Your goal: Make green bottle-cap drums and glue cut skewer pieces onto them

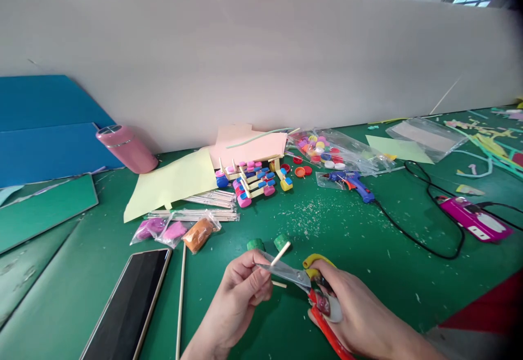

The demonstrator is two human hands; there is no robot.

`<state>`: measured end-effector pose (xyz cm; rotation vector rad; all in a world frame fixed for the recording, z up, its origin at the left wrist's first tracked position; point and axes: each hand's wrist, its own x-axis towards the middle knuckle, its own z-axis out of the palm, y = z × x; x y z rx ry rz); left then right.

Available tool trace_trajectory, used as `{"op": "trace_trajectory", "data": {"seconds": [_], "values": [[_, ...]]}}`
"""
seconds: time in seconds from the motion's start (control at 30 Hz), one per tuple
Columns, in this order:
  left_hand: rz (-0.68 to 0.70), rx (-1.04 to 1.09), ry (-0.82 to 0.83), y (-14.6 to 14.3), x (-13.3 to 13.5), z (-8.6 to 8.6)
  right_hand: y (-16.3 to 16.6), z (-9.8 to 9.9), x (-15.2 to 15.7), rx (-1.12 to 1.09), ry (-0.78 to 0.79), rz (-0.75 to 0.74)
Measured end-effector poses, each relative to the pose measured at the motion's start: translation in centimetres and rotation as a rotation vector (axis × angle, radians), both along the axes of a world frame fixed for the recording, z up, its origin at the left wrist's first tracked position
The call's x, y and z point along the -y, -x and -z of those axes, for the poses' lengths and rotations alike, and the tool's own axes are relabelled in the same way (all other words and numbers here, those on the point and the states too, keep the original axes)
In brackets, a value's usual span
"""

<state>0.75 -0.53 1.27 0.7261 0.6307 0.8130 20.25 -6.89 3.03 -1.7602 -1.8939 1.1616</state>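
My left hand (244, 289) pinches a short pale wooden stick (280, 253) between thumb and fingers. My right hand (354, 299) is wrapped round the red and yellow handles of a pair of scissors (300, 278). The scissors' blades stand apart, with the stick between them close to my left fingertips. Another short stick piece (279, 284) shows just below the blades; whether it lies on the table or is in my left hand I cannot tell. Two green bottle caps (281, 241) are on the table just beyond my left hand.
A phone (127, 308) and a long stick (181, 300) lie at left, near bagged clay (199, 235). Behind are stick-and-cap pieces (255, 181) and a bag of caps (327, 150). A blue glue gun (352, 182) has a black cord (396, 227) at right. A pink bottle (127, 148) leans back left.
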Motion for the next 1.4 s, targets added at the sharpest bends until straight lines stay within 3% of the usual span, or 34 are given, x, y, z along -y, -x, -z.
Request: {"op": "trace_trajectory", "data": {"seconds": [0.13,0.3,0.37,0.67,0.73,0.93,1.23,1.3,1.4], "values": [[0.016,-0.001,0.004,0.0,-0.1,0.2,0.2,-0.1,-0.2,0.037,0.001,-0.009],[-0.190,-0.383,-0.264,-0.1,0.1,1.0,0.2,0.2,-0.4,0.073,-0.014,0.034],[-0.214,-0.442,-0.320,-0.1,0.2,1.1,0.1,0.2,-0.4,0.040,-0.013,0.041],[0.005,-0.086,-0.076,0.2,-0.2,0.3,-0.1,-0.1,-0.1,0.008,0.020,0.016],[-0.007,-0.104,-0.081,0.2,-0.1,0.4,0.1,-0.1,-0.2,0.030,0.017,0.017],[-0.224,-0.394,-0.294,0.1,0.3,1.4,0.4,0.1,-0.4,0.050,-0.014,0.039],[0.044,0.023,-0.006,0.0,0.0,0.4,-0.3,-0.1,0.2,0.029,-0.003,0.011],[0.078,0.041,0.014,0.1,-0.1,0.4,-0.3,-0.2,0.2,0.055,-0.008,0.006],[0.011,-0.071,-0.080,0.3,-0.1,0.6,0.0,-0.2,0.2,0.081,-0.018,0.019]]}}
